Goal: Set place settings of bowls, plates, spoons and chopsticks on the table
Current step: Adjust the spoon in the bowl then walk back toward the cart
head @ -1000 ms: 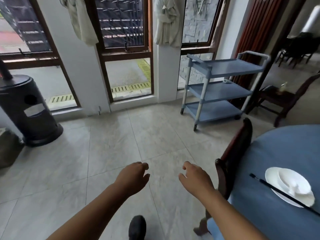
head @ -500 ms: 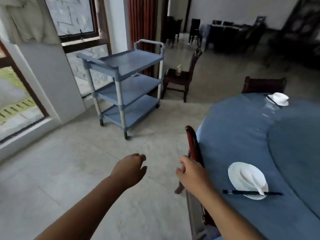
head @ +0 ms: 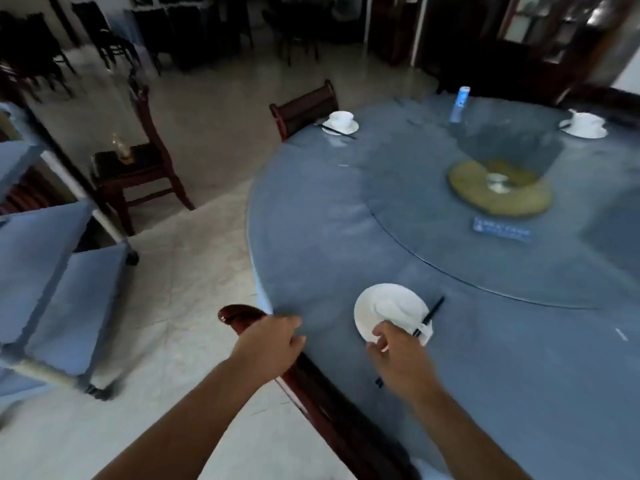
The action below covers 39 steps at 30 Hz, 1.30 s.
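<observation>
Right hand point(head: 401, 358) now over table point(head: 311, 237) (blue)

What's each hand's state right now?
Left hand: grips the chair back.
Right hand: fingers curled at the plate rim, over the chopsticks; grip cannot be told.

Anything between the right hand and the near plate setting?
Nothing visible. The right hand is at the near rim of the plate, over the chopsticks lying across it. The chair back sits left of that path, under the left hand. Whether the right grip has closed is blurred.
</observation>
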Available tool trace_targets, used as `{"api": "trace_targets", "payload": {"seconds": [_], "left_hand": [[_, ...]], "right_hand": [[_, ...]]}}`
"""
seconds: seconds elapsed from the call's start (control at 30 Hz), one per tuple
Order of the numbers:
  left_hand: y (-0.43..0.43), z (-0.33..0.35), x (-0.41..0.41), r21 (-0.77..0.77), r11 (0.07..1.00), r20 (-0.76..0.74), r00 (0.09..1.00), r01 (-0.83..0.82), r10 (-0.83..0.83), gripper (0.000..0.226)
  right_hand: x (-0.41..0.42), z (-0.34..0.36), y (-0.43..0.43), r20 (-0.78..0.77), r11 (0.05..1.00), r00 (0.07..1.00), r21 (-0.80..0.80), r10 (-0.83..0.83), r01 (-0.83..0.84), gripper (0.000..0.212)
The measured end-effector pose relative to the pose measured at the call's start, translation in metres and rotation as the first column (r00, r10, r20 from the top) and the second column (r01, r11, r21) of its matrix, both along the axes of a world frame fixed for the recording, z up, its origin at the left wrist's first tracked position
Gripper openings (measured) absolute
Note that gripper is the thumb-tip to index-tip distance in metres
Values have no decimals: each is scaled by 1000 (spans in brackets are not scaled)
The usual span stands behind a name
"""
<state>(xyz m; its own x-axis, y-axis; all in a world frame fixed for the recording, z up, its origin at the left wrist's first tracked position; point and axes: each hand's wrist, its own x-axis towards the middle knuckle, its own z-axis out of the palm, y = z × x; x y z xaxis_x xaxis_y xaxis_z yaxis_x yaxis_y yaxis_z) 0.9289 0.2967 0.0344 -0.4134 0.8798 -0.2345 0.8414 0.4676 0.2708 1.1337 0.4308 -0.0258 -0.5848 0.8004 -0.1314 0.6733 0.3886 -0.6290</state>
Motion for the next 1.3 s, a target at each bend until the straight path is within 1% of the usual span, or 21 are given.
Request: {"api": "trace_targets", "payload": {"seconds": [0.07, 0.13, 0.2, 0.27, 0.33, 0.43, 0.47, 0.5, 0.6, 0.7, 0.9, 1.0, 1.1, 1.13, 1.17, 1.2, 1.23, 1.27, 1.3], "left_hand": [[36, -13, -3, -9, 996, 35, 995, 88, -88, 25], [71, -30, -3, -8, 987, 82, 984, 161, -159, 26], [103, -49, -4, -10, 973, 129, 965, 232, -229, 33], [131, -68, -4, -2, 960, 191, 942, 281, -276, 38], [154, -85, -4, 4, 958, 282, 919, 287, -276, 43], [179, -104, -3, 26, 972, 463, 859, 234, -219, 60], [187, -109, -3, 44, 974, 516, 830, 223, -213, 65], [193, -113, -2, 59, 976, 564, 800, 210, -207, 68], [209, -123, -1, 49, 982, 682, 712, 181, -165, 67], [214, -133, -1, 25, 981, 746, 650, 190, -145, 64], [212, -139, -5, -12, 989, 868, 492, 151, -65, 62], [212, -138, -6, -11, 989, 884, 463, 151, -61, 65], [211, -138, -7, -34, 988, 877, 479, 153, -44, 58], [211, -139, -8, -44, 987, 872, 489, 154, -37, 56], [212, -139, -10, -48, 987, 865, 500, 152, -35, 53], [213, -138, -13, -49, 989, 860, 510, 142, -31, 48], [214, -137, -17, -45, 992, 852, 523, 119, -24, 41], [215, -136, -21, -36, 996, 837, 546, 80, -14, 34], [215, -136, -25, -19, 999, 807, 590, 30, -2, 27]], "right_hand": [[14, -6, 13, 46, 992, 992, -12, -121, 122, 27], [26, -12, 25, 70, 974, 971, 11, -227, 226, 21], [35, -20, 36, 65, 945, 943, 35, -327, 325, 17], [39, -28, 44, 43, 907, 906, 35, -420, 419, 21], [37, -36, 52, 15, 864, 864, -7, -503, 503, 27], [31, -44, 65, 38, 789, 800, -143, -599, 597, 36], [31, -47, 69, 52, 782, 798, -172, -600, 599, 36], [31, -51, 72, 69, 795, 812, -172, -579, 582, 35], [33, -57, 78, 117, 841, 859, -172, -499, 512, 36], [34, -64, 78, 84, 865, 884, -185, -459, 467, 41], [32, -73, 79, -42, 863, 879, -220, -475, 455, 40], [33, -72, 85, -30, 871, 886, -203, -463, 448, 37], [34, -68, 88, -33, 875, 893, -217, -450, 433, 32], [36, -67, 88, -58, 863, 879, -227, -474, 451, 30], [37, -67, 87, -97, 835, 843, -237, -530, 497, 28], [39, -68, 85, -137, 783, 779, -248, -611, 570, 26], [41, -70, 83, -165, 709, 694, -265, -701, 653, 25], [41, -73, 80, -169, 632, 611, -284, -773, 721, 25], [41, -76, 77, -154, 577, 558, -295, -815, 762, 24]]}}
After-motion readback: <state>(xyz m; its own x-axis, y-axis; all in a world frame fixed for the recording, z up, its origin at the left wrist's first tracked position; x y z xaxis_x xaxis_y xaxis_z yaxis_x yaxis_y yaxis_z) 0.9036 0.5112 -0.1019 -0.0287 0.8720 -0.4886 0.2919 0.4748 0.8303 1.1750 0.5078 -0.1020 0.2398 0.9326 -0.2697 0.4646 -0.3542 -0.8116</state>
